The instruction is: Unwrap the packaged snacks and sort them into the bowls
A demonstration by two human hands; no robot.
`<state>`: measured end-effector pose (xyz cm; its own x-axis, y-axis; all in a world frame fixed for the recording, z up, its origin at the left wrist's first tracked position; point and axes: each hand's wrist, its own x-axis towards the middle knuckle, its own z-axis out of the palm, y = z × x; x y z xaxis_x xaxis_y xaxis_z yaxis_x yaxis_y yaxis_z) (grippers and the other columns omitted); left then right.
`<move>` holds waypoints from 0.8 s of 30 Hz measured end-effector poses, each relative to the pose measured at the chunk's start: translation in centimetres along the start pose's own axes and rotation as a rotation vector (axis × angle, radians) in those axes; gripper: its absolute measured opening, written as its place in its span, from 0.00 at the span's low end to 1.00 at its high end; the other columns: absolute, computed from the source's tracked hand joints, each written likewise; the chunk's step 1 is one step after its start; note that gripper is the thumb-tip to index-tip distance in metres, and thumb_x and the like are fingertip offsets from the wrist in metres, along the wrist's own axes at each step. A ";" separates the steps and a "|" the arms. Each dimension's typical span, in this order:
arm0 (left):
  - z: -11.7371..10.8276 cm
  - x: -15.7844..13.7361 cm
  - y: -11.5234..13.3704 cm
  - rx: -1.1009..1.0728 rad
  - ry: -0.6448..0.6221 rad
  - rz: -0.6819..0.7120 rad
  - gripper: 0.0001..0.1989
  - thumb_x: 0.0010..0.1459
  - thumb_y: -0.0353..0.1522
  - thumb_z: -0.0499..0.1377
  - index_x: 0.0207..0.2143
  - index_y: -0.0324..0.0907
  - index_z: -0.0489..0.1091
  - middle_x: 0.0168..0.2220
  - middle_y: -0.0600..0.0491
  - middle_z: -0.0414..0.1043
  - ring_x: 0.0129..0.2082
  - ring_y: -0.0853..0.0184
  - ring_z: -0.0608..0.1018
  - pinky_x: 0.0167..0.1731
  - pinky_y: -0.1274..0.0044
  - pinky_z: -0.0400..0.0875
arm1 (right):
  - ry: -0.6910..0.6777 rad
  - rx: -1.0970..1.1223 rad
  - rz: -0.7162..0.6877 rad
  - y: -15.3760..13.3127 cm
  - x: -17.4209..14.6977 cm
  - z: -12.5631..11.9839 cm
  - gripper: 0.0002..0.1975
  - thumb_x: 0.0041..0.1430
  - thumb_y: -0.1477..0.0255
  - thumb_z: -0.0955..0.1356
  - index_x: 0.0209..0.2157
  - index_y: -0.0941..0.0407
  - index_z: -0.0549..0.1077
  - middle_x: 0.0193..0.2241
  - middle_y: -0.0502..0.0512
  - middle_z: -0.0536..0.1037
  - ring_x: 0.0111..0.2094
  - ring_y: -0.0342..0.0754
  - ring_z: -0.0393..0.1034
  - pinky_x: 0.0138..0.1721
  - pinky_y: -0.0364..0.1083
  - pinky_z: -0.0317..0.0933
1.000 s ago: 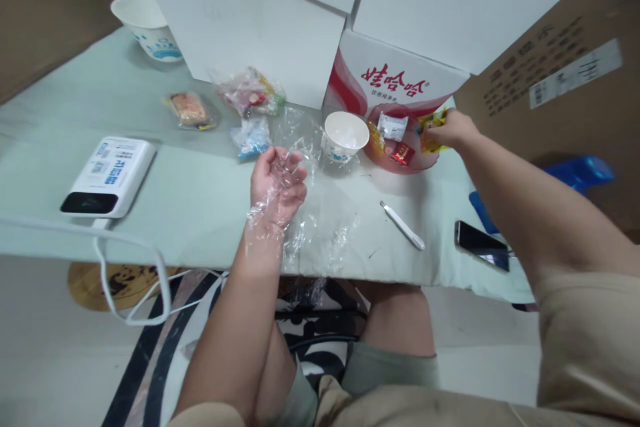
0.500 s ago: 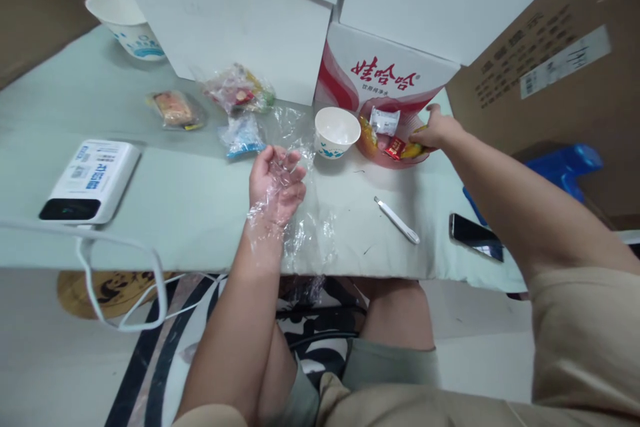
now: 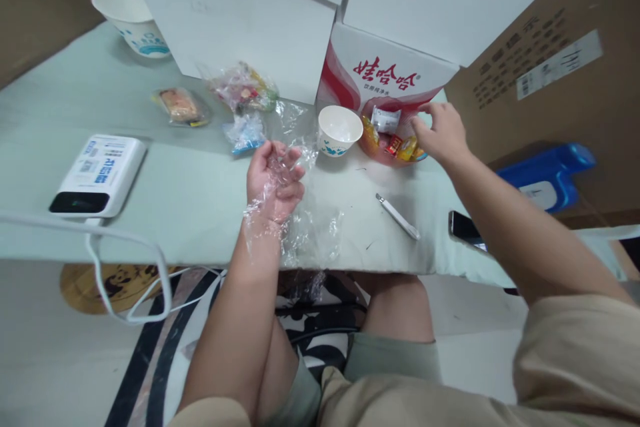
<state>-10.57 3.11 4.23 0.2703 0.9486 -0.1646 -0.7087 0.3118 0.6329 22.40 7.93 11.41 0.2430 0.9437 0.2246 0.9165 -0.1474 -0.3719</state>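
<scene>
My left hand is palm up with fingers loosely curled. Crinkled clear plastic film lies across its palm and wrist and spreads over the table. At the right rim of a pinkish see-through bowl, my right hand hovers with thumb and forefinger apart, nothing visible between them. Inside the bowl are a white packet, a red packet and a yellow packet. A white paper bowl touches or nearly touches its left side. In front lies a white box cutter.
Several wrapped snacks sit left of centre. A white power bank with a cable is at the left, a phone and a blue plastic object at the right. Large boxes stand behind.
My right hand has lifted from the yellow packet at the bowl's right side and shifted slightly up and left. My left hand stays nearly in place under the film.
</scene>
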 end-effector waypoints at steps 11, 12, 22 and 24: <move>0.7 -2.6 1.1 0.206 0.125 0.048 0.18 0.58 0.51 0.56 0.35 0.47 0.69 0.32 0.53 0.72 0.24 0.72 0.74 0.14 0.82 0.46 | -0.667 1.442 0.465 -8.6 -17.3 9.1 0.39 0.46 0.56 0.76 0.57 0.45 0.61 0.39 0.50 0.81 0.31 0.46 0.77 0.30 0.44 0.69; 0.6 -2.7 1.5 0.211 0.128 0.019 0.16 0.57 0.49 0.57 0.34 0.46 0.68 0.32 0.53 0.72 0.24 0.72 0.74 0.14 0.82 0.46 | -0.592 1.430 0.474 -8.5 -17.3 8.9 0.37 0.46 0.58 0.77 0.56 0.45 0.62 0.38 0.49 0.81 0.26 0.43 0.74 0.26 0.42 0.66; -0.7 -2.6 1.6 0.506 0.288 -0.072 0.14 0.47 0.41 0.66 0.30 0.42 0.69 0.30 0.53 0.74 0.27 0.71 0.78 0.24 0.82 0.68 | -0.056 1.240 0.509 -3.4 -17.7 6.4 0.28 0.47 0.61 0.74 0.50 0.48 0.66 0.37 0.47 0.81 0.20 0.37 0.70 0.18 0.37 0.59; -0.5 -2.6 1.2 0.527 0.225 -0.120 0.16 0.47 0.42 0.67 0.32 0.42 0.69 0.34 0.51 0.77 0.32 0.68 0.79 0.29 0.79 0.71 | -0.019 1.234 0.528 -2.9 -17.9 6.1 0.27 0.48 0.60 0.74 0.50 0.48 0.66 0.38 0.48 0.81 0.20 0.37 0.70 0.19 0.37 0.59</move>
<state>-12.48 1.06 5.07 0.1424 0.9146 -0.3786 -0.2467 0.4032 0.8813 13.40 -6.75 2.94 0.4627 0.8625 -0.2049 -0.1707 -0.1401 -0.9753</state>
